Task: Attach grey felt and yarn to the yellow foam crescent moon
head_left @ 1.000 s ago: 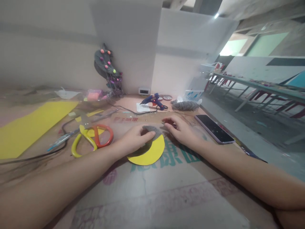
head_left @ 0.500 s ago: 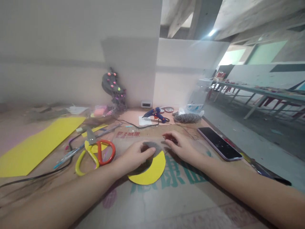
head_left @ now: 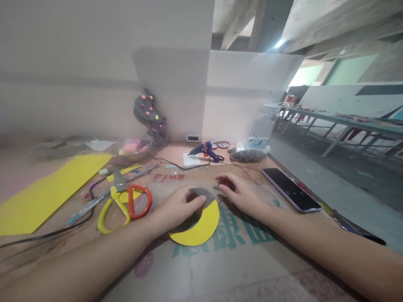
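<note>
Head camera looks down on a desk covered by a printed cardboard sheet (head_left: 239,256), with both bare forearms reaching in from the near edge. The left hand (head_left: 179,206) lies palm down, fingers together and flat on a grey cut-out (head_left: 203,196) that sits on the far part of a yellow disc (head_left: 201,226). It is pressing rather than pinching, which seems meant to hold the two layers flush at the middle of the desk. The right hand (head_left: 242,195) rests just beyond the disc's far right rim, fingers curled low to the cardboard (whether they nip anything I cannot tell).

Scissors (head_left: 126,202) with yellow and orange handles lie just left of the left hand, within easy reach. A blue glue gun (head_left: 204,150) is propped on a white scrap towards the far edge, probably to keep its tip off the surface. A phone (head_left: 291,190) lies along the right edge, and a yellow sheet (head_left: 47,191) at the left.
</note>
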{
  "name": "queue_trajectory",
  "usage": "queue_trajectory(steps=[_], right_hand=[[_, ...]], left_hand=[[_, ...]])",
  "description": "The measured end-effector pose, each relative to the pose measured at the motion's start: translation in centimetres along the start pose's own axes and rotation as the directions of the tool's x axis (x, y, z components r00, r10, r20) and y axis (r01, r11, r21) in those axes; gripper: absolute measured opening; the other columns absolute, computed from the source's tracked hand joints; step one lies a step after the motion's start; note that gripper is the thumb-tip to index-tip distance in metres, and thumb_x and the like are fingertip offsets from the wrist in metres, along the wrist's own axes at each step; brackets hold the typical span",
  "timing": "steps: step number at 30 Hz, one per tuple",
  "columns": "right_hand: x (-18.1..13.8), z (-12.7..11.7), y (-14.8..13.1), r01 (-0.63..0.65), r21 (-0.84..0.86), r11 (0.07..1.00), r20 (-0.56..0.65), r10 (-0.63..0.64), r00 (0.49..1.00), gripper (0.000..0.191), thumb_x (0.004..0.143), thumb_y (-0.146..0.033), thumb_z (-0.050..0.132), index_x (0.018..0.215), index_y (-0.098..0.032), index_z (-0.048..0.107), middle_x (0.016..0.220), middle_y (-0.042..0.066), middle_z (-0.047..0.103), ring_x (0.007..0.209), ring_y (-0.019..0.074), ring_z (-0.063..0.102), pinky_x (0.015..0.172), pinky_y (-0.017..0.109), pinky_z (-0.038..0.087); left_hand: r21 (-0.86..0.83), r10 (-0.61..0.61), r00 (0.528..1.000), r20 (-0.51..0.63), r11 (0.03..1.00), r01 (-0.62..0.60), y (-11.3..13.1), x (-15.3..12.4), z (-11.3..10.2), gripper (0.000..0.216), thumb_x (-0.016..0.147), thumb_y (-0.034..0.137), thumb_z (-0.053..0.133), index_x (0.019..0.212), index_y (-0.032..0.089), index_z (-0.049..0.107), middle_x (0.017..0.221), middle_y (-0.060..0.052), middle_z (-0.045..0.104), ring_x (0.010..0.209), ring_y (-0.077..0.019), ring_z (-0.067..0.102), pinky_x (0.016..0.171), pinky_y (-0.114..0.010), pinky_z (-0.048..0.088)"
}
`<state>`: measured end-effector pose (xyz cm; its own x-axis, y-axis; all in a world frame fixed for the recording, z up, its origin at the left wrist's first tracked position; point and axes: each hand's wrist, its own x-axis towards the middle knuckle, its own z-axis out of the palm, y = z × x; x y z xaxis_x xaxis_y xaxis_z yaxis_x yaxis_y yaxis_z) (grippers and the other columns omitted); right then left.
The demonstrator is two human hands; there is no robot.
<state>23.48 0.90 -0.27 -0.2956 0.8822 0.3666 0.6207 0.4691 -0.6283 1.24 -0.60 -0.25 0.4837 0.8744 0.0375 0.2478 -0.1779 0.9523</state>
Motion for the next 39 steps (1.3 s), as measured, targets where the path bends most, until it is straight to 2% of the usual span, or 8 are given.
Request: queue_trajectory(steps=[7, 14, 19, 32, 39], right_hand=[[0.03, -0.12, -0.17, 0.014, -0.036, 0.999, -0.008, -0.014, 1.0, 0.02, 0.089, -0.021, 0.054, 0.108, -0.018, 0.06, 0.103, 0.009, 0.066, 0.096, 0.0206, 0.063, 0.086, 0.038, 0.051], [0.02, -0.06, -0.17, 0.017, -0.039, 0.999, -0.007, -0.017, 1.0, 0.02, 0.089, -0.02, 0.054, 0.107, -0.017, 0.06, 0.101, 0.009, 0.066, 0.095, 0.0201, 0.062, 0.086, 0.037, 0.05], [-0.01, -0.14, -0.26, 0.011, -0.047, 0.999, -0.001, -0.011, 1.0, 0.019, 0.089, -0.02, 0.054, 0.107, -0.017, 0.06, 0.102, 0.009, 0.066, 0.096, 0.0202, 0.062, 0.085, 0.037, 0.05], [-0.02, -0.23, -0.41, 0.037, -0.054, 0.998, -0.004, -0.037, 0.999, 0.018, 0.089, -0.019, 0.054, 0.107, -0.018, 0.059, 0.103, 0.009, 0.066, 0.096, 0.0194, 0.062, 0.086, 0.037, 0.05], [-0.07, -0.16, -0.31, 0.063, -0.042, 0.997, -0.037, -0.064, 0.997, 0.019, 0.09, -0.021, 0.054, 0.107, -0.018, 0.059, 0.106, 0.009, 0.065, 0.098, 0.0198, 0.062, 0.087, 0.037, 0.051]], left_hand=[[0.019, 0.017, 1.0, -0.007, 1.0, -0.017, 0.09, -0.08, -0.02, 0.022, 0.086, 0.035, 0.055, 0.093, 0.017, 0.065, 0.079, 0.001, 0.065, 0.071, -0.0143, 0.055, 0.065, -0.025, 0.042], [0.048, 0.034, 0.999, -0.011, 0.998, -0.034, -0.07, 0.05, -0.05, 0.022, 0.086, 0.036, 0.055, 0.088, 0.017, 0.064, 0.077, 0.001, 0.064, 0.07, -0.0142, 0.055, 0.065, -0.025, 0.042], [0.067, 0.009, 1.0, -0.002, 0.998, -0.009, 0.14, -0.03, -0.04, 0.024, 0.086, 0.038, 0.054, 0.091, 0.017, 0.064, 0.076, 0.001, 0.063, 0.067, -0.0139, 0.054, 0.061, -0.024, 0.04], [0.084, -0.014, 1.0, 0.0, 0.996, 0.014, 0.61, -0.2, 0.0, 0.021, 0.085, 0.036, 0.053, 0.082, 0.017, 0.061, 0.074, 0.002, 0.061, 0.069, -0.0142, 0.054, 0.062, -0.024, 0.04], [0.083, 0.025, 1.0, -0.017, 0.996, -0.023, 0.15, -0.04, -0.05, 0.025, 0.084, 0.041, 0.055, 0.082, 0.016, 0.06, 0.071, 0.002, 0.059, 0.065, -0.014, 0.053, 0.059, -0.024, 0.039]])
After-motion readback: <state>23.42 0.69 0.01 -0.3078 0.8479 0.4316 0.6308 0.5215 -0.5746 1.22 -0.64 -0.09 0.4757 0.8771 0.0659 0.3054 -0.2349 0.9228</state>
